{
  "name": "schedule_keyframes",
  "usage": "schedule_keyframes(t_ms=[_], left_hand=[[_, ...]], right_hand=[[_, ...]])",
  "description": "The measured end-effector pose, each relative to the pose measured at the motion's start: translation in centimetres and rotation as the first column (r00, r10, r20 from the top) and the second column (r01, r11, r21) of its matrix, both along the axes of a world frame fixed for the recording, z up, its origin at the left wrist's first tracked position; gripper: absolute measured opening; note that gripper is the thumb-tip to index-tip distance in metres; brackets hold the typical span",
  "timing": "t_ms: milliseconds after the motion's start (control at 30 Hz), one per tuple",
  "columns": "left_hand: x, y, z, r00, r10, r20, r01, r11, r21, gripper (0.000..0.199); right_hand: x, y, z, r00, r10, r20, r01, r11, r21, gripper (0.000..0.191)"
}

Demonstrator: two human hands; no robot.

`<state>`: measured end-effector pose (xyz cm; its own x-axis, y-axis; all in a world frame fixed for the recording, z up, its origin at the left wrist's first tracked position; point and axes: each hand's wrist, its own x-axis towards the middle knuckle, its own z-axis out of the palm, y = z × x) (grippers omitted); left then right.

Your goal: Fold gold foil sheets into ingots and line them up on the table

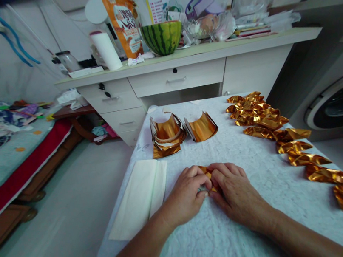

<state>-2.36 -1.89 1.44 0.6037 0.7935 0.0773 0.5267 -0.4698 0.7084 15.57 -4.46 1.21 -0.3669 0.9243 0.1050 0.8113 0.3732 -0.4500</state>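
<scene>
Both hands meet over the near middle of the cloth-covered table. My left hand (189, 192) has its fingers closed on a small piece of gold foil (208, 172), mostly covered by the fingers. From the other side, my right hand (234, 187) pinches the same foil. Beyond the hands lie curled gold sheets (167, 131) in a stack, with another curled gold sheet (202, 127) to its right. Pale paper sheets (139, 193) lie flat left of my left hand. Several folded gold foil pieces (296, 145) run in a slanting row down the right side.
A white desk (179, 75) stands behind the table (189, 250), bearing half a watermelon (162, 37), an orange bag (123, 24) and a white roll (106, 50). A bed (10, 152) is at the left, a washing machine (341, 99) at the right.
</scene>
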Motion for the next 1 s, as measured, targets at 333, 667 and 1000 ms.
schedule_keyframes(t_ms=[333, 667, 1000], left_hand=[[0.08, 0.2, 0.04, 0.999, -0.024, -0.042, 0.025, 0.999, 0.023, 0.027], [-0.05, 0.19, -0.19, 0.998, -0.021, -0.056, 0.023, 0.999, 0.035, 0.024], [-0.4, 0.18, 0.06, 0.997, -0.061, -0.055, 0.063, 0.997, 0.041, 0.031]], right_hand=[[-0.07, -0.13, 0.1, 1.0, 0.006, 0.014, -0.006, 1.0, -0.004, 0.018], [0.33, -0.55, 0.16, 0.998, 0.051, 0.03, -0.051, 0.999, -0.018, 0.031], [0.73, -0.55, 0.8, 0.996, 0.089, -0.017, -0.09, 0.995, -0.051, 0.04]])
